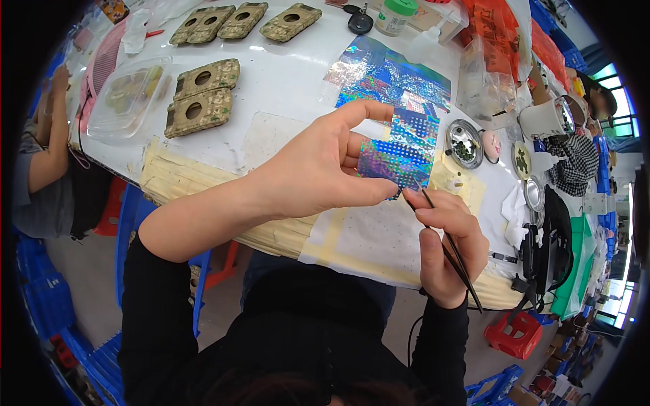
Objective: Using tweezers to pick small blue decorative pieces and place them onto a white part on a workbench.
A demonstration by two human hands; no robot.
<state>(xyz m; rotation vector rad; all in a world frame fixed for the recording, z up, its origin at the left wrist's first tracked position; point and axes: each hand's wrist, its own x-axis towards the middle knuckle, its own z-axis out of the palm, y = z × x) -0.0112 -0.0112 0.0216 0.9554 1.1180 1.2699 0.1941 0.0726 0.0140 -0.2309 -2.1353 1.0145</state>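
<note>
My left hand [318, 162] grips a shiny blue holographic sheet [413, 145] dotted with rows of small squares, thumb along its lower edge and fingers behind it. My right hand [450, 243] is closed around slim black tweezers [455, 260], whose tips meet the sheet's lower edge close to my left thumb. Whether anything sits between those tips is too small to tell. On the table beyond lies a larger holographic sheet [379, 71]. Two camouflage-patterned model tank hulls [201, 118], each with a round hole, rest together left of my hands.
More camouflage hulls [291, 22] stand at the far side. A clear plastic box [128, 98] is at left. Metal dishes [465, 143], a white cup [547, 118] and a black bag [556, 237] crowd the right. Another person's arm [54, 128] shows at far left.
</note>
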